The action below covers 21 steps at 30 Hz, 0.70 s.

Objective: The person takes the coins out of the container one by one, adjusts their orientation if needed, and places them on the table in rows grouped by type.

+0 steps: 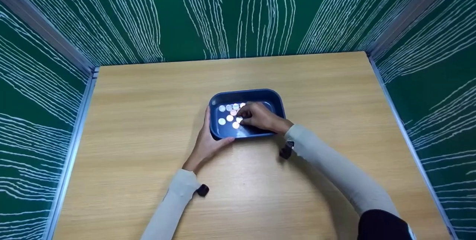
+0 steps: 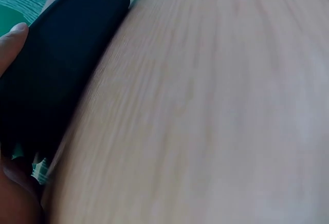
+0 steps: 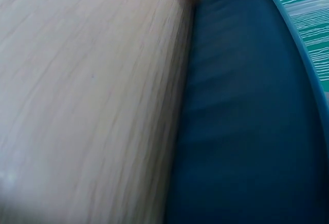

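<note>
A dark blue rectangular tray (image 1: 275, 100) stands on the table, with several round silvery coins (image 1: 222, 121) lying flat in its left half. My left hand (image 1: 206, 141) grips the tray's near left corner, its thumb along the near rim and its fingers against the left side. In the left wrist view that thumb (image 2: 13, 44) lies at the rim. My right hand (image 1: 258, 116) reaches over the near right rim, fingers curled down among the coins, pinching one at the thumb and fingertips. The right wrist view has only the tray's outer wall (image 3: 241, 116); the right fingertips are hidden there.
The light wooden table (image 1: 156, 102) extends around the tray. Green panels with white streaks (image 1: 230, 16) close off the back and both sides, with metal edge strips (image 1: 74, 136) along the sides. Each sleeved wrist carries a small black camera (image 1: 285, 150).
</note>
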Each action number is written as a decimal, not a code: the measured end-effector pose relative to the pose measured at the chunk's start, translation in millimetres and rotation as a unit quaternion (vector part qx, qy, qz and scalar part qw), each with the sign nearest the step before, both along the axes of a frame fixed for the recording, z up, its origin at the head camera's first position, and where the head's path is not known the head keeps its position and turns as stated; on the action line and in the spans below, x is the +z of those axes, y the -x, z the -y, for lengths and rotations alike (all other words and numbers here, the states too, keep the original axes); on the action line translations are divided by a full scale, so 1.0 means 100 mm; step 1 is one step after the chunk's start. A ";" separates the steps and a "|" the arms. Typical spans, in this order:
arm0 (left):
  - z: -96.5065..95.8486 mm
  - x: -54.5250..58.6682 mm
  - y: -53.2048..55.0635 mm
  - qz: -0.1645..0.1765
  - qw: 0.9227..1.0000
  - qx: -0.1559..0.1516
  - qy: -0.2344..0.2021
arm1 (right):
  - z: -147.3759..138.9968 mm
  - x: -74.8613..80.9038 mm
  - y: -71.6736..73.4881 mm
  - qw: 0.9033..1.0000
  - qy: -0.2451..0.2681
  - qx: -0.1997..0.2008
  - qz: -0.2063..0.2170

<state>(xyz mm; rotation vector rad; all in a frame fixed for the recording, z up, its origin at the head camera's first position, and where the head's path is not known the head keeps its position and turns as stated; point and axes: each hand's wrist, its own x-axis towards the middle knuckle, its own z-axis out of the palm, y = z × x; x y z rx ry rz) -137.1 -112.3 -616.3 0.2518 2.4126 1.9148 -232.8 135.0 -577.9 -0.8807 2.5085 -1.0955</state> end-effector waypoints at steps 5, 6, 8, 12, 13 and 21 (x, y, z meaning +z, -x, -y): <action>0.00 0.01 0.00 0.001 1.000 0.000 0.002 | 0.02 -0.01 0.02 1.000 -0.006 0.003 -0.002; 0.00 0.01 0.00 0.002 1.000 0.001 0.004 | 0.02 -0.01 0.02 1.000 -0.007 0.004 -0.001; -0.01 0.00 0.00 0.004 1.000 0.003 0.006 | 0.02 -0.02 0.02 1.000 -0.010 0.005 -0.001; 0.00 0.00 -0.01 0.006 1.000 0.007 0.006 | 0.04 -0.02 0.02 1.000 -0.020 0.012 -0.006; 0.00 0.01 -0.02 0.006 1.000 0.009 0.004 | 0.04 -0.01 0.02 1.000 -0.021 0.014 -0.005; -0.01 0.02 -0.01 0.006 1.000 0.005 0.001 | 0.06 0.01 0.00 1.000 -0.022 0.007 -0.018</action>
